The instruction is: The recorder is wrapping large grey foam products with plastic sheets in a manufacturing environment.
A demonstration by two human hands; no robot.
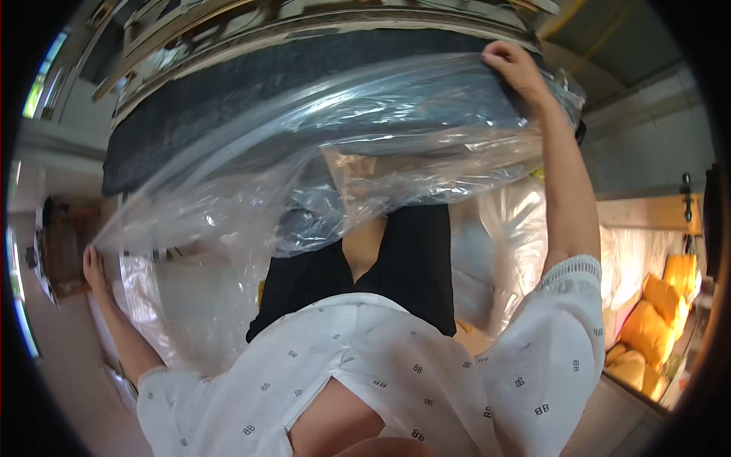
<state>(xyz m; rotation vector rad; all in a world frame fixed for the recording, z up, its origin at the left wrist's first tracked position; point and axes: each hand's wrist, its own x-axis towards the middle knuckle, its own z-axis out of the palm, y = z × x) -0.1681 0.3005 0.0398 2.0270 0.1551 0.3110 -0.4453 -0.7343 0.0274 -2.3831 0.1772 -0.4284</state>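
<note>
A large sheet of clear plastic film [251,186] stretches across in front of me between my two arms. At the far left, my left hand [94,268] pinches one corner of it and pulls it taut. My right hand [516,70] grips the film's upper edge at the far right, its fingers curled over a dark padded surface [304,65]. The film's middle sags in shiny folds over the near side of that surface and hangs down in front of my legs.
Behind the dark surface runs a frame of wooden and metal bars [198,38]. More crumpled clear plastic [514,251] hangs below on the right. Yellow-orange bundles [655,324] lie at the lower right, and a dark brown piece of furniture [72,236] stands at the left.
</note>
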